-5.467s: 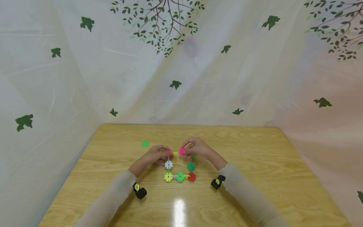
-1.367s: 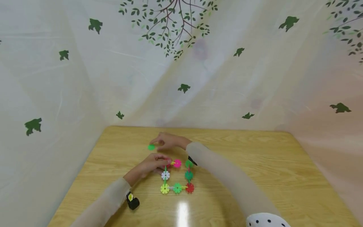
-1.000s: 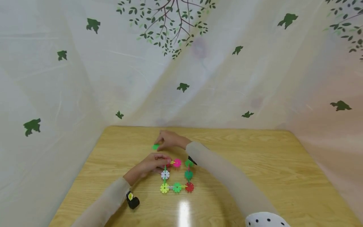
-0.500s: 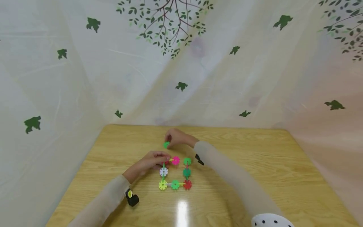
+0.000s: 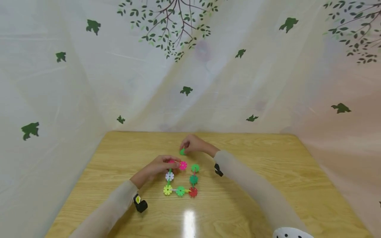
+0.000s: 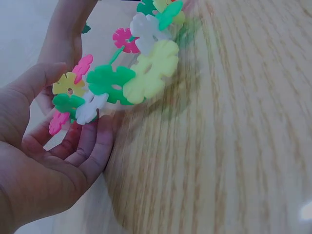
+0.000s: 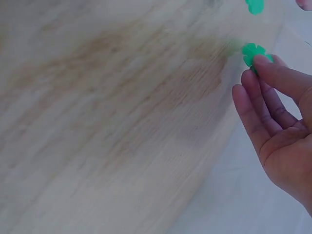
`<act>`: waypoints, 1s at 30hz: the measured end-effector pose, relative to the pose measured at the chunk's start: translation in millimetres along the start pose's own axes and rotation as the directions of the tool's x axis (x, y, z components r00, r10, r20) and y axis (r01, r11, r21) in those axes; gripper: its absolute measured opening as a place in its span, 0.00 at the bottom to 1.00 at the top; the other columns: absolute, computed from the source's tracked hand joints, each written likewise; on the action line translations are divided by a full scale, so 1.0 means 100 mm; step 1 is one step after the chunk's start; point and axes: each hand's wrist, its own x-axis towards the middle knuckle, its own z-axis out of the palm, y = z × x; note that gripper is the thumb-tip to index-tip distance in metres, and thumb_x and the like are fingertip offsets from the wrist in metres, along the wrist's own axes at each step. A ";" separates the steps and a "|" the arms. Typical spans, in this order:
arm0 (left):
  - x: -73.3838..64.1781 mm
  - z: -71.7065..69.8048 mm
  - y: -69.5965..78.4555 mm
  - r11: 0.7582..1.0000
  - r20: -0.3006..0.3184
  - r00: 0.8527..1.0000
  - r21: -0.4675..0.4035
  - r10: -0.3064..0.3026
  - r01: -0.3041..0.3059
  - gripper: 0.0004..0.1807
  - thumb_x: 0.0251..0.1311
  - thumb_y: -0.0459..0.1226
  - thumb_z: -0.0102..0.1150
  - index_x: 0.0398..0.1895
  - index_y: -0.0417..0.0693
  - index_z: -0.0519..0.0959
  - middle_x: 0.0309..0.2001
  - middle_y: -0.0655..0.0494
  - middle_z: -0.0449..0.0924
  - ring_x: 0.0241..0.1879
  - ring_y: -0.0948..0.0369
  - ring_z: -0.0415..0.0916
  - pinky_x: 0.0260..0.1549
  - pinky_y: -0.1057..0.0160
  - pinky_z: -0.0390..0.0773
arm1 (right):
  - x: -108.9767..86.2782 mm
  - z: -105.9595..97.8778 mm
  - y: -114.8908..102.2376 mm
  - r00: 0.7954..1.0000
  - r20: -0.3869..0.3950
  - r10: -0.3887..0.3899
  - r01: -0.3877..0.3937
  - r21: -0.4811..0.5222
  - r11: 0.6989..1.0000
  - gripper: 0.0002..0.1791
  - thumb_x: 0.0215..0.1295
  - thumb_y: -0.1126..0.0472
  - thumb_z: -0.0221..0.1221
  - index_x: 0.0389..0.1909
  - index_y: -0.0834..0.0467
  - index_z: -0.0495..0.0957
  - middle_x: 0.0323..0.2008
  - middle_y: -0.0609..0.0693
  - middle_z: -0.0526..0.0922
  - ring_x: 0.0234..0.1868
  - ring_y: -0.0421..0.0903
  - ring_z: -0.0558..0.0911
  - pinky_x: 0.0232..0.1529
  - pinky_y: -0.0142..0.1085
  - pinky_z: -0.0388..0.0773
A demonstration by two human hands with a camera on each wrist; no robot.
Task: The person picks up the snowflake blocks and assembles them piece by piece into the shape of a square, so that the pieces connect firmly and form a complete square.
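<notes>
Notched plastic snowflake discs are joined into an open square on the table, with a yellow disc [image 5: 167, 189] at the near left corner and a red disc [image 5: 193, 192] at the near right. My left hand [image 5: 160, 166] holds the chain at its far left corner, thumb beside a yellow disc [image 6: 68, 87]. Just right of those fingers a pink disc [image 5: 183, 165] ends the far side. A gap separates it from the green disc [image 5: 195, 168] topping the right side. Beyond the square, my right hand [image 5: 193, 144] pinches a loose green disc [image 5: 182, 151] between thumb and fingers.
The wooden table [image 5: 268, 185] reaches back to a pale curtain [image 5: 143, 76] printed with leaves and birds. Black wrist cameras sit on both forearms, the left one [image 5: 140, 204] close to the tabletop.
Earlier the right hand let go of the pink disc, now joined to the chain. It reached left, picked the loose green disc off the table and brought it rightward. The left hand still holds its corner.
</notes>
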 end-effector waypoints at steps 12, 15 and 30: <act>0.07 0.05 0.00 0.998 -0.021 1.000 -0.054 -0.010 0.009 0.20 0.66 0.39 0.66 0.59 0.40 0.81 0.32 0.58 0.85 0.32 0.64 0.79 0.29 0.71 0.77 | -0.41 0.00 0.00 0.988 -0.136 0.068 -0.031 0.254 0.967 0.06 0.61 0.70 0.69 0.38 0.67 0.84 0.36 0.61 0.89 0.36 0.48 0.89 0.40 0.36 0.88; 0.09 0.07 0.00 0.998 -0.050 0.999 -0.056 0.002 -0.005 0.19 0.67 0.37 0.64 0.59 0.38 0.81 0.31 0.59 0.84 0.31 0.64 0.78 0.29 0.71 0.77 | -0.53 0.02 -0.05 0.983 -0.151 0.104 -0.049 0.326 0.944 0.06 0.61 0.70 0.70 0.37 0.66 0.83 0.34 0.61 0.89 0.34 0.48 0.90 0.40 0.38 0.88; 0.12 0.16 0.04 0.996 -0.165 0.986 -0.088 -0.030 0.016 0.19 0.65 0.35 0.65 0.57 0.36 0.81 0.32 0.55 0.86 0.32 0.63 0.82 0.30 0.69 0.80 | -0.82 0.14 -0.23 0.963 -0.222 0.153 -0.072 0.335 0.940 0.06 0.60 0.69 0.70 0.34 0.64 0.82 0.32 0.56 0.87 0.32 0.38 0.84 0.36 0.29 0.83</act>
